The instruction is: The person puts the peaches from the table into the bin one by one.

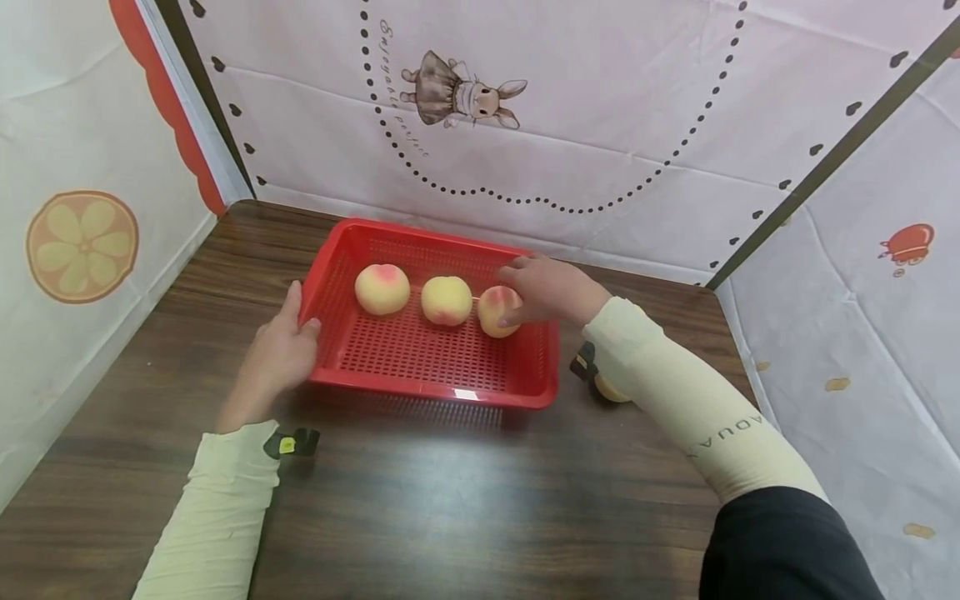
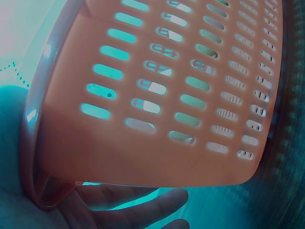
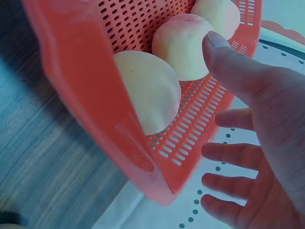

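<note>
A red plastic basket (image 1: 420, 375) with slotted walls stands on the brown table. Inside it, three yellow-and-pink peaches form a row: a left peach (image 1: 382, 290), a middle peach (image 1: 446, 301) and a right peach (image 1: 497, 312). My left hand (image 1: 281, 354) holds the basket's left rim, thumb over the edge and fingers outside; the left wrist view shows fingers (image 2: 162, 205) past the wall. Over the right end, my right hand (image 1: 551, 289) hovers with spread fingers. The right wrist view shows a gap between that hand and the nearest peach (image 3: 147, 93).
Another yellow fruit (image 1: 611, 389) lies on the table right of the basket, partly covered by my right sleeve. A printed white cloth (image 1: 585, 100) rises behind the table, with similar cloth at both sides. Brown tabletop (image 1: 450, 517) extends in front of the basket.
</note>
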The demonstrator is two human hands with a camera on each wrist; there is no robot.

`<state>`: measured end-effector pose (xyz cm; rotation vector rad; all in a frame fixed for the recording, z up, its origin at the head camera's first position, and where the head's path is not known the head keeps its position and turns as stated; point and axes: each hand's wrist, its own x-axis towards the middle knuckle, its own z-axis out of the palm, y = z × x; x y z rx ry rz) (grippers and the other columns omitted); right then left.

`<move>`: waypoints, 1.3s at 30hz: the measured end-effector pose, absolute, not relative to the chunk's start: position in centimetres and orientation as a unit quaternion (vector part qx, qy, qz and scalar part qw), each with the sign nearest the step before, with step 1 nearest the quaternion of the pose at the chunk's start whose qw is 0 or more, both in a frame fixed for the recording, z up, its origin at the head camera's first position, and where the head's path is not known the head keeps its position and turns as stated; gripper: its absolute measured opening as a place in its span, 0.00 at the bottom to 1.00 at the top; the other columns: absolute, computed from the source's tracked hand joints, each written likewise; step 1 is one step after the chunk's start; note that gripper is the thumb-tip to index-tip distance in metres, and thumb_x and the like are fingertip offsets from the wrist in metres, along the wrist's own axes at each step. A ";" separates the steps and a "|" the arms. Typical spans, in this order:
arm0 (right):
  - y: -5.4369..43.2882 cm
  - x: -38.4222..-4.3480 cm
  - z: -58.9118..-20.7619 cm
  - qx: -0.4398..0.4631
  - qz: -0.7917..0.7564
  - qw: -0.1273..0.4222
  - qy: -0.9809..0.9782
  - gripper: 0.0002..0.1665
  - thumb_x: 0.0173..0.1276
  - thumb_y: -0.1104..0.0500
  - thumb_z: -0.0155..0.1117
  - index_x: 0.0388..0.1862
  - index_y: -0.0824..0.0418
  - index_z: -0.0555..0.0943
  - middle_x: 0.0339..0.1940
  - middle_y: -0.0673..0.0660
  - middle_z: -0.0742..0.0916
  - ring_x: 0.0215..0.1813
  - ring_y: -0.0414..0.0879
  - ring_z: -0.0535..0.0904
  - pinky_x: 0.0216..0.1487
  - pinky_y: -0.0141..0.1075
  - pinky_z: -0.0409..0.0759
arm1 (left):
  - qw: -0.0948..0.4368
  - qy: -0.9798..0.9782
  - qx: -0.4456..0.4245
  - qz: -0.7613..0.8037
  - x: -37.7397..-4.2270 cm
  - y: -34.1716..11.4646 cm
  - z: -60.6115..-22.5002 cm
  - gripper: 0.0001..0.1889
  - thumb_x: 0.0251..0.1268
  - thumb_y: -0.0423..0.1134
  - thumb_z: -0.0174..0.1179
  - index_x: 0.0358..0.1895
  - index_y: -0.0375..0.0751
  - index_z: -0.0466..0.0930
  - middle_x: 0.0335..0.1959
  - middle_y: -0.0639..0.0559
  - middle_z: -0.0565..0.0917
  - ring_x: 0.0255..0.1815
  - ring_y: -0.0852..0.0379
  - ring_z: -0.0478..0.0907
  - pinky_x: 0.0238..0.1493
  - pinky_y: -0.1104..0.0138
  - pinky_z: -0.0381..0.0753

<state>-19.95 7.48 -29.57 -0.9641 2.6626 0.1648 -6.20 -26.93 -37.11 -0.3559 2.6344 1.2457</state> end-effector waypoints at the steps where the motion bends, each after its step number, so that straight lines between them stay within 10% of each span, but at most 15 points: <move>1: 7.7 -19.9 -29.5 -0.338 0.050 0.148 0.928 0.39 0.63 0.37 0.76 0.70 0.49 0.78 0.67 0.55 0.82 0.71 0.54 0.76 0.71 0.53 0.77 | 0.102 0.893 -0.120 0.421 -6.2 -26.9 -37.1 0.40 0.86 0.50 0.35 0.83 0.50 0.18 0.77 0.24 0.62 0.55 0.35 0.77 0.57 0.38 0.78; 39: 20.4 -17.9 -30.5 -0.218 -0.029 0.111 0.969 0.48 0.74 0.33 0.59 0.81 0.61 0.64 0.82 0.64 0.66 0.83 0.65 0.59 0.76 0.63 0.69 | 0.101 0.888 -0.122 0.431 -6.0 -26.9 -37.4 0.41 0.85 0.52 0.37 0.83 0.53 0.17 0.82 0.26 0.55 0.63 0.30 0.74 0.66 0.31 0.73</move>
